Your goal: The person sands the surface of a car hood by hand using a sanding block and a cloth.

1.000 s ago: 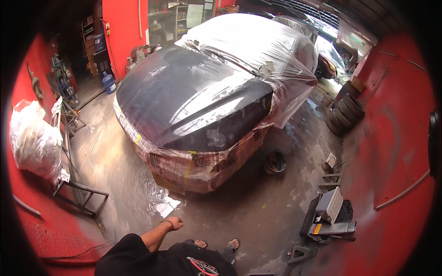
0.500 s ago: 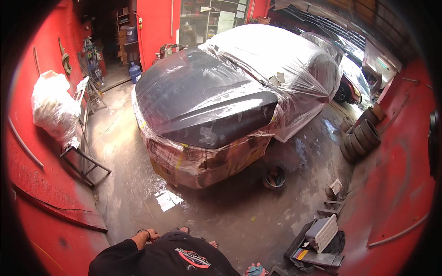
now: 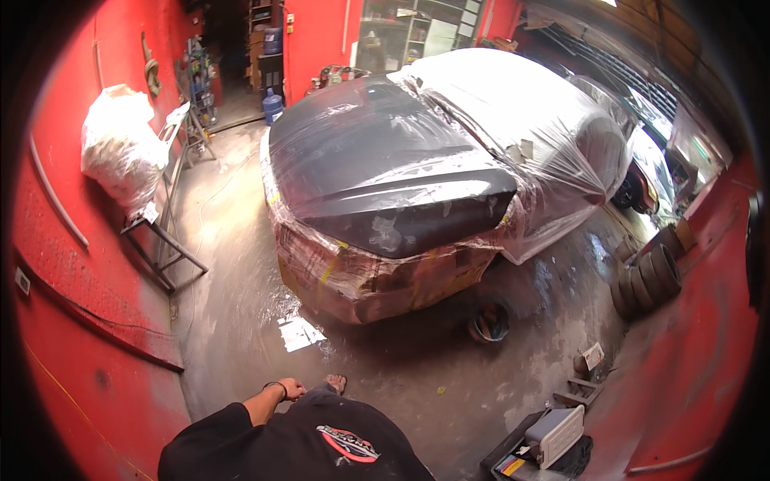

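My left hand [image 3: 293,389], with a dark band at the wrist, hangs in front of my black shirt [image 3: 345,445]. Its fingers look curled in, and I see nothing in them. My right hand is out of the picture. Ahead stands a car with a dark, patchy matte hood [image 3: 385,168]. Clear plastic sheeting [image 3: 513,92] covers its roof and side, and wrap with yellow tape covers the front bumper [image 3: 377,289]. Neither the hood nor the sheeting is touched by my left hand.
A bucket [image 3: 489,324] stands by the car's front corner, and white paper [image 3: 301,333] lies on the wet floor. Stacked tires [image 3: 650,280] and a grey-lidded bin [image 3: 557,437] line the right wall. A stuffed plastic bag [image 3: 124,152] sits on a metal stand [image 3: 172,252] at left.
The view has turned left, so the car sits further right in it. My right hand, which held a greenish cloth or sponge at the lower edge, has left the picture.
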Demonstrator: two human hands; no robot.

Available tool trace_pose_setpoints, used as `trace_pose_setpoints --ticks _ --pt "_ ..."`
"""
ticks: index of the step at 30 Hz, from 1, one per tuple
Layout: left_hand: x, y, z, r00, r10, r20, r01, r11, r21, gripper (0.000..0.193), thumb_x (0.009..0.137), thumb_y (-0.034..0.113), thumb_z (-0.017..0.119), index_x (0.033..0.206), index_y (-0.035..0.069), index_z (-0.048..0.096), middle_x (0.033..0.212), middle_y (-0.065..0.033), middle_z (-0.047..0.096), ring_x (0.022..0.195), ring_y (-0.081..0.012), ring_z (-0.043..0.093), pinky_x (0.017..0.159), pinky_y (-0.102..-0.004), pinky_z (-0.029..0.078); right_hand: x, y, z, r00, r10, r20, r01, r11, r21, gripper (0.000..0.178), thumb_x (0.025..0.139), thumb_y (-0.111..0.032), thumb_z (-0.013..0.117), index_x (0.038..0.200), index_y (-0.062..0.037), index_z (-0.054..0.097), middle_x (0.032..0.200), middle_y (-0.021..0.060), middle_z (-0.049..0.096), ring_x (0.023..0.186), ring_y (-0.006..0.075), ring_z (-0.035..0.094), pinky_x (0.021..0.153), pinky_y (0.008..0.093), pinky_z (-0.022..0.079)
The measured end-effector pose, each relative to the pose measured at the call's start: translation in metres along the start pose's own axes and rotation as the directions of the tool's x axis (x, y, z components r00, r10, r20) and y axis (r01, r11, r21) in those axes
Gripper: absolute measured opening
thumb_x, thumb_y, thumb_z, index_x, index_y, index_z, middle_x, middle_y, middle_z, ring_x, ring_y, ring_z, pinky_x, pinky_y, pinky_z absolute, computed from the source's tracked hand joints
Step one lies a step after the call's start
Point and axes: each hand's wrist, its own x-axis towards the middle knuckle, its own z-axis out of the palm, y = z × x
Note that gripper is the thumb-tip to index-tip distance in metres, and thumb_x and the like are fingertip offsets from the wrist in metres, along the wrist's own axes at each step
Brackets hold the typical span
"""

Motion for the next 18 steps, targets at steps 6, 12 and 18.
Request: trace_pose_setpoints --ticks 6,12,18 --pt "0.006 0.0 0.012 0.995 -0.095 0.023 0.094 0.993 0.071 0.039 0.102 0.037 0.067 0.127 0.011 0.082 0.107 -0.009 0.084 0.091 -0.0234 0.079 0.087 -0.0415 0.062 0.018 -0.019 0.034 1.0 0.021 -0.016 -0.022 0.996 -0.088 0.022 0.105 -0.031 0.063 0.088 -0.0185 0.056 0.08 0.0026 0.055 0.066 0.0199 0.05 0.049 0.0316 0.042" --pt "0.016 0.0 0.017 0.995 -0.091 0.035 0.091 0.996 0.014 0.045 0.103 0.042 0.064 0.134 0.014 0.08 0.128 -0.0129 0.081 0.118 -0.0298 0.076 0.104 -0.0464 0.058 0.034 -0.033 0.076 0.999 0.029 -0.02 -0.032 0.985 -0.169 0.022 0.105 -0.031 0.063 0.088 -0.0184 0.056 0.08 0.0025 0.055 0.066 0.02 0.051 0.049 0.0318 0.042" --pt "0.038 -0.017 0.007 0.998 -0.059 0.024 0.059 0.998 -0.021 0.047 0.101 0.044 0.064 0.135 0.017 0.08 0.136 -0.0134 0.079 0.127 -0.0328 0.073 0.11 -0.0467 0.055 0.047 -0.032 0.116 0.999 0.031 -0.028 -0.036 0.978 -0.208 0.022 0.105 -0.032 0.063 0.089 -0.0184 0.057 0.08 0.0024 0.056 0.066 0.0201 0.051 0.049 0.0319 0.043"
